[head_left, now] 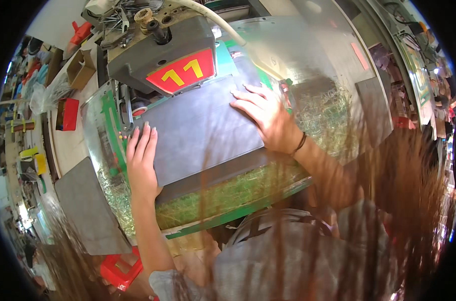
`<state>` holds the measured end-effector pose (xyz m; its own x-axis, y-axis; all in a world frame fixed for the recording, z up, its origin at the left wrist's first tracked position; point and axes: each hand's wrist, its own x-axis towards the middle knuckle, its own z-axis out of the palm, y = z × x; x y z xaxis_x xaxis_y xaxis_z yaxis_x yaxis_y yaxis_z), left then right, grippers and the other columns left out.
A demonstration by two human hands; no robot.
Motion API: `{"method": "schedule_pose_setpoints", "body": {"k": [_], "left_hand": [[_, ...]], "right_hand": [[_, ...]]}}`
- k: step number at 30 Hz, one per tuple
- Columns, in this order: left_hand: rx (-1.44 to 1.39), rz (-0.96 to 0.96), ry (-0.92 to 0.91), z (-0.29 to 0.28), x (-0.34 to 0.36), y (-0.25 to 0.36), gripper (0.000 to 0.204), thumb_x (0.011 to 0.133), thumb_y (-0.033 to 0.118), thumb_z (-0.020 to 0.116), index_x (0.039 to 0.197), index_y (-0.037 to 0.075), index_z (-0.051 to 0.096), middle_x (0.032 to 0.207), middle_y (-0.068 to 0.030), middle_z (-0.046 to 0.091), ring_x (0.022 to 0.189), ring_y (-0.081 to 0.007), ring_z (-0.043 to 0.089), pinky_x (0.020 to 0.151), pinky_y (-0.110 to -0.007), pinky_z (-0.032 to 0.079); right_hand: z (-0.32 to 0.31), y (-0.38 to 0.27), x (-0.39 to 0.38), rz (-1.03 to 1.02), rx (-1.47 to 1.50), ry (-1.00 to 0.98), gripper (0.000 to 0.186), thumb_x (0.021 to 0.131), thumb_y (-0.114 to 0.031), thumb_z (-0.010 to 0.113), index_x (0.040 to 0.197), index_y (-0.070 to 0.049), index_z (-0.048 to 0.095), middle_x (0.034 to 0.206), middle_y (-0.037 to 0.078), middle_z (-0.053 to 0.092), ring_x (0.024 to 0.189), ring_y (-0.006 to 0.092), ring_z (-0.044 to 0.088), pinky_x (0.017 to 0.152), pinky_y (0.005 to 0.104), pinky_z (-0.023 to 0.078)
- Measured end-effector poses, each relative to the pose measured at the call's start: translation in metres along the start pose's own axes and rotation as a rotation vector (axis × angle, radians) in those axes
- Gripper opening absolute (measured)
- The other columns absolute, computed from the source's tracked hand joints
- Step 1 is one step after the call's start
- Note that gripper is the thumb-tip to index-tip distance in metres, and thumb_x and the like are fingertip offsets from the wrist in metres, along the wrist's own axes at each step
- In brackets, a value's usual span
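A flat, dark grey leather-like panel [198,128] lies at the sewing machine [163,50], with its far edge close to the machine head. A darker grey layer [185,186] shows beneath its near edge. My left hand [143,160] rests along the panel's left edge, fingers stretched out together just beside the machine's presser parts [132,108]. On the panel's far right corner, my right hand [265,113] lies with fingers extended and pressing down from above. Neither hand wraps round anything. The needle point itself cannot be made out.
Another grey panel [90,205] lies at the left, and one more [373,103] at the far right. A pale hose-like arm [213,20] curves over the machine. Scissors and tools [120,22] sit on top. Strands of hair blur the lower right.
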<state>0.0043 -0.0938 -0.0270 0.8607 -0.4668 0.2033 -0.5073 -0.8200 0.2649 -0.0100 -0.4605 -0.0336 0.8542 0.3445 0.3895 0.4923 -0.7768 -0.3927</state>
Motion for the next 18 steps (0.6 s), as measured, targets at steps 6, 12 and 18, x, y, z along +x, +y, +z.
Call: {"method": "schedule_pose_setpoints", "body": {"k": [6,12,18], "left_hand": [[0.062,0.028,0.024,0.012,0.000,-0.007,0.055,0.097,-0.002,0.053,0.151,0.004,0.064,0.159,-0.0146,0.060,0.149,-0.0400,0.050,0.129,-0.055,0.034],[0.020,0.027,0.043,0.005,0.007,0.007,0.054,0.097,-0.004,0.054,0.150,0.003,0.065,0.156,-0.0156,0.062,0.148,-0.0402,0.052,0.129,-0.055,0.034],[0.008,0.035,0.039,0.006,0.013,0.012,0.056,0.097,0.000,0.052,0.152,0.004,0.064,0.158,-0.0151,0.061,0.148,-0.0390,0.051,0.129,-0.055,0.032]], "right_hand": [[-0.002,0.003,0.001,0.026,0.014,-0.053,0.050,0.089,0.003,0.058,0.136,-0.008,0.071,0.147,0.010,0.068,0.141,0.0387,0.055,0.123,0.0552,0.039],[-0.005,0.007,-0.001,0.054,0.044,-0.031,0.042,0.098,-0.004,0.056,0.135,-0.010,0.071,0.143,0.010,0.070,0.140,0.0382,0.056,0.125,0.0568,0.037],[-0.020,0.010,-0.002,0.099,0.049,-0.062,0.042,0.098,-0.002,0.055,0.136,-0.011,0.070,0.145,0.008,0.069,0.143,0.0362,0.054,0.126,0.0569,0.036]]}}
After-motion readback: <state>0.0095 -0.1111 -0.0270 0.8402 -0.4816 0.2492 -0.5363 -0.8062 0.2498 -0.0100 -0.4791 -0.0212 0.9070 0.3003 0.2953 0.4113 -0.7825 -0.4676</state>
